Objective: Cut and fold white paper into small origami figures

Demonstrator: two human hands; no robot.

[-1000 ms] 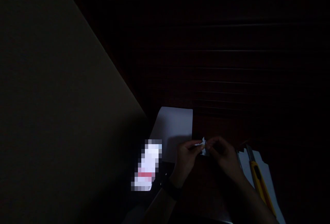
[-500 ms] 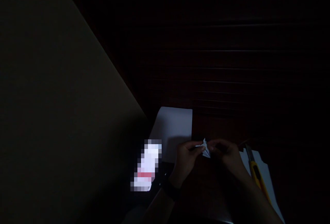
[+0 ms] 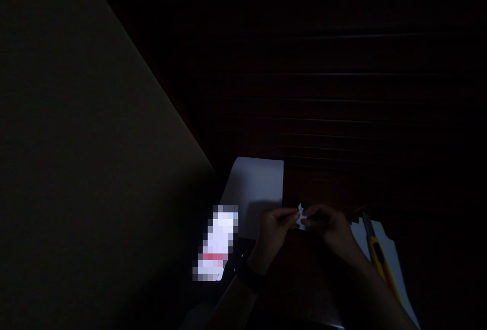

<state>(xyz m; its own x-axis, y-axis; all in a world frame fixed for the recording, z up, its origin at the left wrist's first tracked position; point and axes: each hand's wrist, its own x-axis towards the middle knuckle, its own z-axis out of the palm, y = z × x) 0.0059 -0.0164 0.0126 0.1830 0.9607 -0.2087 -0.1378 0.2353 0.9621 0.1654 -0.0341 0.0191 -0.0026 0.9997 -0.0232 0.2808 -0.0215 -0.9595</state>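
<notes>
A small piece of folded white paper (image 3: 301,216) with pointed tips is held up between my two hands over the dark wooden surface. My left hand (image 3: 273,229) pinches its left side between thumb and fingers, and a dark band circles that wrist. On the other side, the fingers of my right hand (image 3: 330,226) close on the paper's right part and cover some of it. Dim light hides the finer folds.
Left of my hands, a lit phone screen (image 3: 218,241) stands blurred, with a white paper sheet (image 3: 254,180) behind it. To the right, a yellow utility knife (image 3: 378,256) with its blade exposed lies on more white paper (image 3: 393,259). A wall (image 3: 95,168) rises at left.
My right hand has shifted slightly left, its fingers now covering more of the folded paper. The left hand stays nearly in place.
</notes>
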